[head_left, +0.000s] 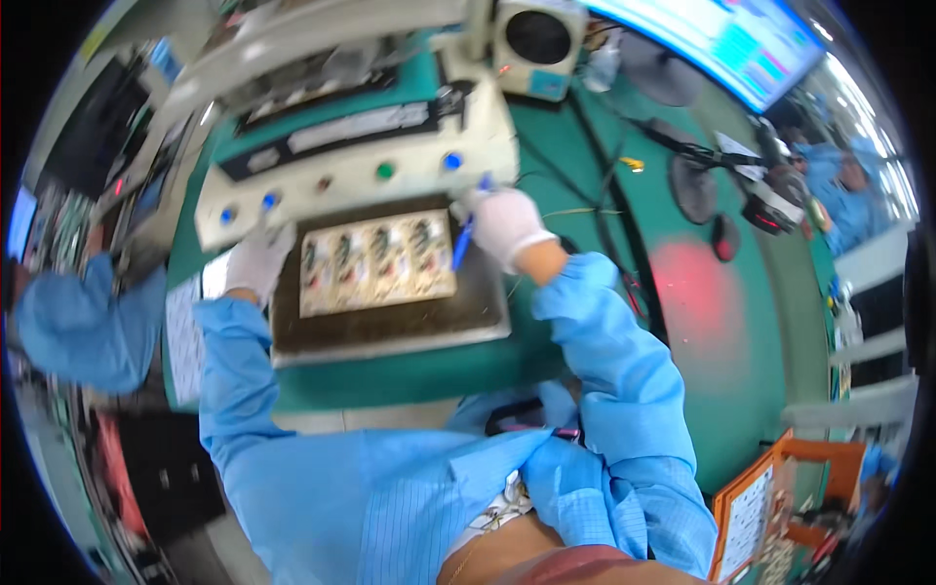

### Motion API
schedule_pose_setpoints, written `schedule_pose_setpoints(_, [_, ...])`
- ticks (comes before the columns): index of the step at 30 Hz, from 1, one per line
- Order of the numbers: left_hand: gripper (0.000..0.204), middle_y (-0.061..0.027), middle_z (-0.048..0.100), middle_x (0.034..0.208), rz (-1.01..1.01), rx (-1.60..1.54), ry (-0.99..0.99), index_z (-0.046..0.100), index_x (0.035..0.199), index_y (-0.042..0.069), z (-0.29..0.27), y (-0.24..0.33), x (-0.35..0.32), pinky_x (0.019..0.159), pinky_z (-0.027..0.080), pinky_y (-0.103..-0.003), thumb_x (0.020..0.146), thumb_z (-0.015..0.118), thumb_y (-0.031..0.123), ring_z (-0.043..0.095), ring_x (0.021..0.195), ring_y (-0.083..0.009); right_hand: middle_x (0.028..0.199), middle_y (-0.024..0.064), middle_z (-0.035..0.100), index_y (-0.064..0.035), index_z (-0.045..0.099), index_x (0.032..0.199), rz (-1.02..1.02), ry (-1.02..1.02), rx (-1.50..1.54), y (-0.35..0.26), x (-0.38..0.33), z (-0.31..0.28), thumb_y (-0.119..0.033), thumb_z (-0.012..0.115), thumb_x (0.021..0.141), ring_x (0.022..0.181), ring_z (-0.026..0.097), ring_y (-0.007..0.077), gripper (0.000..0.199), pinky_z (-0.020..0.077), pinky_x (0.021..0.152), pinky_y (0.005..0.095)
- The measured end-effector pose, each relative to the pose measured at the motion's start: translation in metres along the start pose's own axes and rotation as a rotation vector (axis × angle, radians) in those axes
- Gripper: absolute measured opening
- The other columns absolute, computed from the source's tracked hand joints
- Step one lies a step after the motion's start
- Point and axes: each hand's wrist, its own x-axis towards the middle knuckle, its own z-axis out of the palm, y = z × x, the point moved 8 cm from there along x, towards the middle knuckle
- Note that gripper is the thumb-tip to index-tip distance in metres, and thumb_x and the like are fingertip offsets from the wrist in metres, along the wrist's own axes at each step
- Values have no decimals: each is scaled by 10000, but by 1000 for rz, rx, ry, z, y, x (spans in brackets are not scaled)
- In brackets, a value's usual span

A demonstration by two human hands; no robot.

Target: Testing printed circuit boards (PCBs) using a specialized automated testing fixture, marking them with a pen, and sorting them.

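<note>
A panel of circuit boards, pale with dark and red parts, lies on a dark flat plate in front of me. In my gloved right hand, at the plate's far right corner, is a slim blue pen-like tool, slanting down beside the panel. My gloved left hand is at the plate's left edge, its fingers stretched toward the front of a white machine. A blue button is just beyond those fingertips. Slight blur hides whether they touch the machine.
Cables run over the green table at right, near a handheld scanner and a dark mouse. A monitor and a white box stand behind. Another person in blue is at left.
</note>
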Motion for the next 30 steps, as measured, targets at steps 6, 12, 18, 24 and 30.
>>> schedule_pose_setpoints(6, [625,-246,481,1274,-382,-298,328,407,1304,13,14,54,-44,909,441,-394,849,521,425,452,1175,-399,1009,229,614,-62,542,1188,-191,241,-59,-57,-49,32,-232,574,837,983,568,391,391,405,960,428])
schedule_pose_setpoints(12, [679,-218,529,1215,-42,-1526,622,255,1389,-8,-32,73,-63,814,494,-305,855,583,253,570,1045,-269,1094,172,607,-5,417,1316,388,463,1402,24,-61,63,-69,679,775,928,612,241,604,505,788,297])
schedule_pose_setpoints(18, [231,-191,557,1132,187,-1742,1298,632,1006,13,-103,101,-99,908,480,-400,816,506,56,552,1083,-259,913,114,656,-93,649,949,-360,964,503,-9,-162,-134,-26,695,653,826,640,304,307,525,750,360])
schedule_pose_setpoints(24, [270,-272,555,1154,670,-2436,411,619,882,-78,-93,202,-8,889,504,-484,633,525,-32,573,1046,-387,1022,179,633,-80,600,979,-417,1029,154,2,-273,-196,-22,694,665,995,605,394,332,499,861,459])
schedule_pose_setpoints(30, [373,-327,559,1088,872,-2741,9,606,985,-106,-126,328,-5,873,507,-518,643,478,-34,573,1016,-444,1075,212,599,-89,547,1041,-199,1109,-75,29,-362,-218,-24,744,633,1023,588,415,458,499,863,451])
